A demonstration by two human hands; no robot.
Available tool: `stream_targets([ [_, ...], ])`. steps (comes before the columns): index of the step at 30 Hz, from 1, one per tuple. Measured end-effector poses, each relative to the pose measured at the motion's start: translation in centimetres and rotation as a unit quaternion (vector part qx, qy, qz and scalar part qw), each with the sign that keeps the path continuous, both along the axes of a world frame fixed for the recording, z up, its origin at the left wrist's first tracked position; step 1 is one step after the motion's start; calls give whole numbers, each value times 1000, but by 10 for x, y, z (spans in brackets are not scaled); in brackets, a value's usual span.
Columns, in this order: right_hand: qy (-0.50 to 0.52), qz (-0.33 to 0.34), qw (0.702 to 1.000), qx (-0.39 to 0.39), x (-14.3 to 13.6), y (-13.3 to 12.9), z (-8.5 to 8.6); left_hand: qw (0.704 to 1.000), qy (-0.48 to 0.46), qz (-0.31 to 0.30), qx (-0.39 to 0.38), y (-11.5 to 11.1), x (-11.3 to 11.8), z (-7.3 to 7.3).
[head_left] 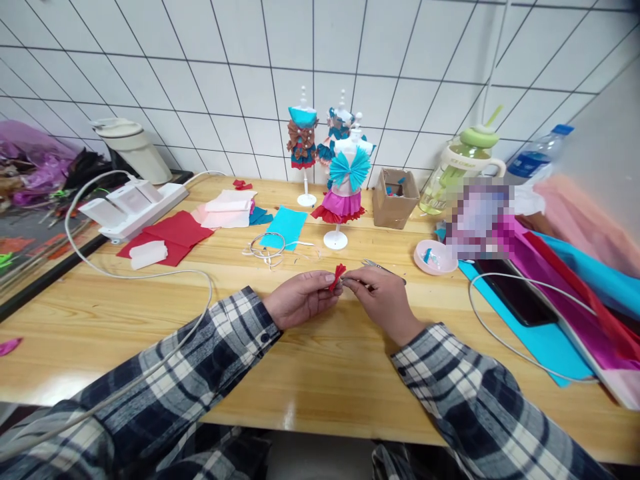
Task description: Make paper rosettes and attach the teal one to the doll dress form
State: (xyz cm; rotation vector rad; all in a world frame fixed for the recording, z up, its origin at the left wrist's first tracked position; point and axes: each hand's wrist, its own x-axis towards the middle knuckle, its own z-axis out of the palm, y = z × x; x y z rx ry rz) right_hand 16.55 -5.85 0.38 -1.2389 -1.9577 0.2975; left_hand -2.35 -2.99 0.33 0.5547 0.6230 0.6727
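Observation:
Between the thumb and fingers of my left hand (306, 297) is a small red pleated paper bow (338, 275). My right hand (384, 297) is closed in a pinch right beside it; whatever its fingertips grip is too small to make out. A pointed metal tool (373, 265), perhaps scissors or tweezers, lies partly hidden behind my right hand. Just beyond my hands stands a white mini dress form (335, 240) wearing a turquoise fan-shaped bow (351, 169) and a magenta and red ruffled skirt (341, 206).
Two more dressed forms stand behind, one in turquoise and brown (303, 133). Wire coils (267, 247), turquoise paper (293, 223), red paper (183, 233) and a power strip (133, 210) lie left. A cardboard box (395, 210), pink bowl (436, 267), phone (517, 293) and cable are right.

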Motion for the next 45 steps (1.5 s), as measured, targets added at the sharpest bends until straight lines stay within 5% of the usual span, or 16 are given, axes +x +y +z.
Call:
stream_targets([
  [8, 51, 23, 995, -86, 1, 3, -6, 999, 4, 40, 22, 5, -1, -1],
  [18, 33, 45, 986, -156, 2, 3, -8, 991, 87, -93, 28, 7, -8, -2],
  [29, 38, 31, 985, -168, 0, 4, -7, 1000, 13, 9, -6, 4, -5, 8],
  [37, 5, 12, 981, -194, -5, 2, -3, 993, -38, 89, 70, -8, 10, 9],
  [45, -17, 28, 982, -188, -7, 2, -11, 993, -1, 89, 76, -12, 11, 7],
])
